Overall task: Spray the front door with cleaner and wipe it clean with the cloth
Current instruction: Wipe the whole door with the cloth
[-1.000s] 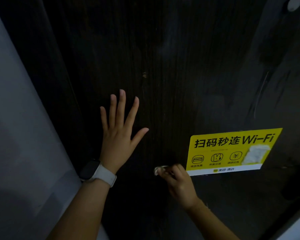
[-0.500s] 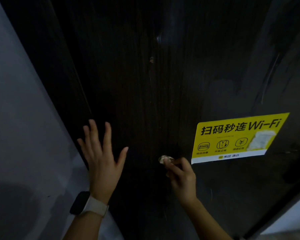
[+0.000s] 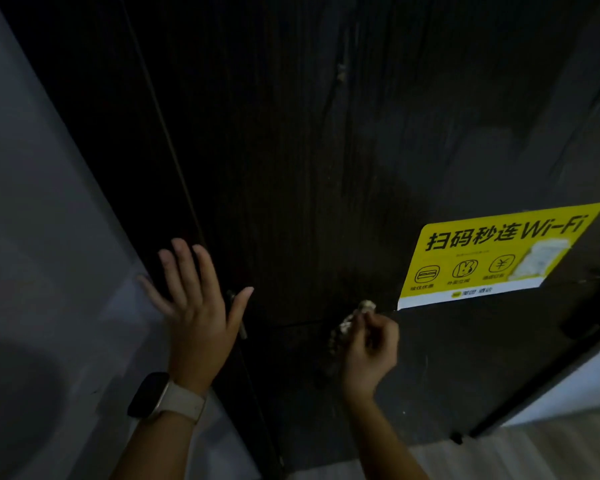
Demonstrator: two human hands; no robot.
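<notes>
The dark wooden front door [image 3: 326, 150] fills most of the view. My right hand [image 3: 371, 351] grips a small bunched pale cloth [image 3: 355, 315] and holds it against the door, just left of and below the corner of a yellow Wi-Fi sticker [image 3: 492, 254]. My left hand [image 3: 196, 306] is spread with straight fingers over the door's left edge, a watch on its wrist. No spray bottle is in view.
A grey wall [image 3: 42, 220] runs along the left of the door frame. A small hinge or latch [image 3: 236, 313] shows beside my left thumb. Pale floor [image 3: 534, 452] and a light wall appear at the lower right, past the door's edge.
My left hand slid down and left from the middle of the door to its left edge. My right hand with the cloth stayed near the sticker's lower left corner.
</notes>
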